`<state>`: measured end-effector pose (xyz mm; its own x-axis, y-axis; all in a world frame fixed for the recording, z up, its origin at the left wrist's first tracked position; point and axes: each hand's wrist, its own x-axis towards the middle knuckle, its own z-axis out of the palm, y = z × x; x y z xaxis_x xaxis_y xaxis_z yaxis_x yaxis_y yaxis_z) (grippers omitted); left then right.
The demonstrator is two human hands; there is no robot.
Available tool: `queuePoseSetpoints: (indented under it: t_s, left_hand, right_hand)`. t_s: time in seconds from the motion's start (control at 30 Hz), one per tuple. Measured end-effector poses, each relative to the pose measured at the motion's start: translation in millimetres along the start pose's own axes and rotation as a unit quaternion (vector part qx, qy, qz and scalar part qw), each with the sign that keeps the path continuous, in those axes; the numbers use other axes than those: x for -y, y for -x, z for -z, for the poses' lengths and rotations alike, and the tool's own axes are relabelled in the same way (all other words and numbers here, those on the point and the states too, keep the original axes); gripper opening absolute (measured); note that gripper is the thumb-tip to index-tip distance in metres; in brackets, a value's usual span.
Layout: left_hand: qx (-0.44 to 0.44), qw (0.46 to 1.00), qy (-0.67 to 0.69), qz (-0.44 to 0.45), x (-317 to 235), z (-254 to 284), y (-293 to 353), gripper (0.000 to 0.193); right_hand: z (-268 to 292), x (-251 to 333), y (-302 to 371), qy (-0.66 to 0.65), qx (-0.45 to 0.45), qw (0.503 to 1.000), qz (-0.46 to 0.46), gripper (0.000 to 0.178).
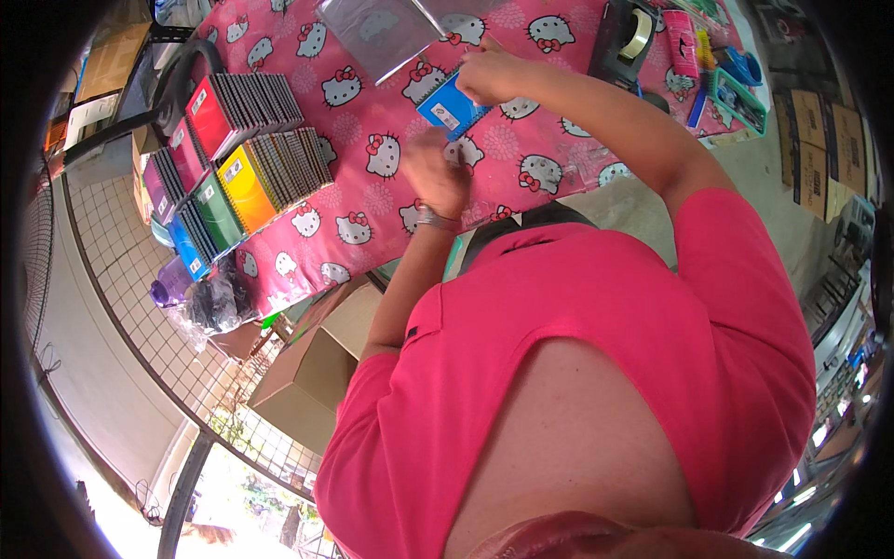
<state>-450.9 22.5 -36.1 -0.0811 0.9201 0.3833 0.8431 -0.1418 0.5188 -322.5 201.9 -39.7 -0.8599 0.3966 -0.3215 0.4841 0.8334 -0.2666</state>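
A small blue spiral notebook [449, 108] with a white label lies slantwise at the middle of the table. My right hand [492, 74] is closed at its far right corner and covers that part; the fingertips are partly hidden. My left hand [434, 175] is just nearer than the notebook, apart from it, and smeared by motion, so its fingers are not clear. Beyond the notebook lie clear plastic sleeves [377, 35]. To the left stand stacks of spiral notebooks: red [212, 116], yellow [246, 191], green [216, 212], purple [162, 186] and blue [189, 244].
The table has a pink cartoon-cat cover [368, 200]. At the right are a black tape dispenser [626, 42], a pink cylinder [682, 45] and a green tray [740, 101]. A purple bottle [171, 282] and plastic bag [219, 303] sit by the left edge; a cardboard box [303, 387] stands below.
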Motion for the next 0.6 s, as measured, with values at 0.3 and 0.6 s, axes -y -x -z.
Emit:
queuePoseSetpoints:
  t_s: [0.3, 0.6]
  left_hand:
    - [0.195, 0.973, -0.120, 0.015, -18.2, -55.8, 13.8, 0.067]
    - [0.136, 0.987, -0.085, 0.015, 4.9, -55.7, -7.1, 0.038]
  right_hand:
    - [17.0, -25.5, -56.0, -0.224, 0.010, 0.972, -0.067, 0.017]
    - [-5.9, -28.2, -81.6, 0.054, -0.194, 0.979, 0.021, 0.016]
